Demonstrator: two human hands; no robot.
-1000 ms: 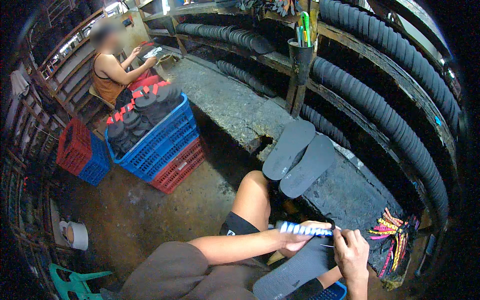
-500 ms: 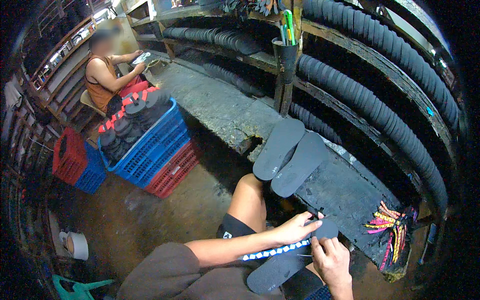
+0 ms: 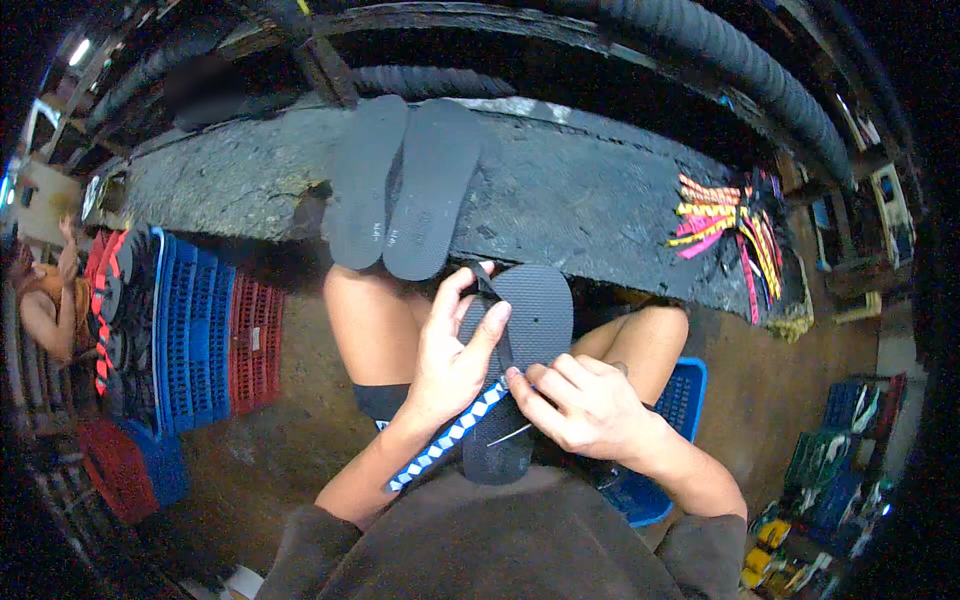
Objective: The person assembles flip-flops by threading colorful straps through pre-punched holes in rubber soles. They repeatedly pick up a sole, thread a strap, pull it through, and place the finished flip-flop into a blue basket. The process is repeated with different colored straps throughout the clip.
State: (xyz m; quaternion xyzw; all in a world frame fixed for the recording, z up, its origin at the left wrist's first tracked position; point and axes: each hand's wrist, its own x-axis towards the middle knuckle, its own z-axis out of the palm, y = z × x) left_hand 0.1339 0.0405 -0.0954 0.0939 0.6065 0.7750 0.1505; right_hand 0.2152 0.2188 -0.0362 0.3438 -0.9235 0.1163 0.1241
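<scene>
A dark grey flip-flop sole (image 3: 540,300) lies lengthwise over my lap, toe end away from me, with a small hole near its toe. A strap (image 3: 447,440), blue and white patterned with a black end section, runs along its left side. My left hand (image 3: 450,350) is closed on the black part of the strap, thumb and fingers near the sole's left edge. Closed over the sole's middle, my right hand (image 3: 580,400) has its thumb and fingertip against the strap. From under that hand sticks a thin pale rod (image 3: 510,435); its other end is hidden.
Two grey soles (image 3: 430,190) lie side by side on the dark workbench (image 3: 570,180). A bundle of colourful straps (image 3: 745,225) sits at its right. Crates of flip-flops (image 3: 195,330) stand left, near another person (image 3: 50,310). A blue crate (image 3: 685,390) is beside my right leg.
My view has swung right and down, so the bench, crates and other person shift left. Both hands still work at the strap and sole.
</scene>
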